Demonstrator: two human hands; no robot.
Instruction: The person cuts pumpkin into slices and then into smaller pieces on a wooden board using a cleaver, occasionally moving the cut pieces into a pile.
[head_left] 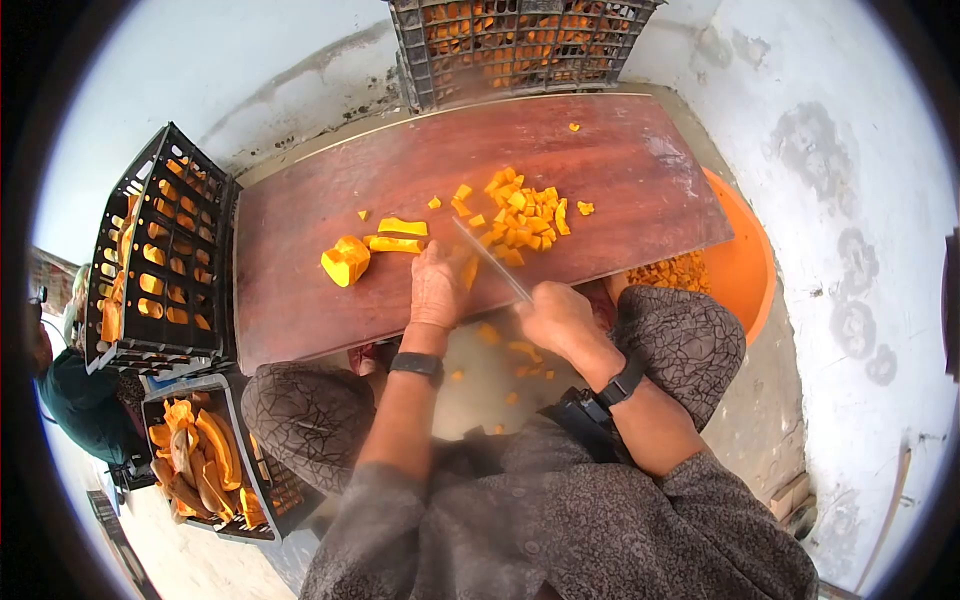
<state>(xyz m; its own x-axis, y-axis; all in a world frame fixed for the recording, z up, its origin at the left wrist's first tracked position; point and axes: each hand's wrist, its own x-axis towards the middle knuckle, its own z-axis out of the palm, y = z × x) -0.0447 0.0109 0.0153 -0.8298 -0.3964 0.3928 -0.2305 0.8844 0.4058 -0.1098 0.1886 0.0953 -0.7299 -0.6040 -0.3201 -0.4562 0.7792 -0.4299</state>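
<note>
My right hand is closed round the handle of a knife, its blade pointing up and left over the reddish board. Beside the blade, my left hand presses on an orange pumpkin piece, partly hidden by the fingers. A pile of pumpkin cubes lies just beyond the blade. Left of my left hand are two pumpkin strips and a larger pumpkin chunk.
Black crates of pumpkin stand at the left, lower left and back. An orange basin with cubes is under the board's right side. Pieces lie on the floor. Another person is at far left.
</note>
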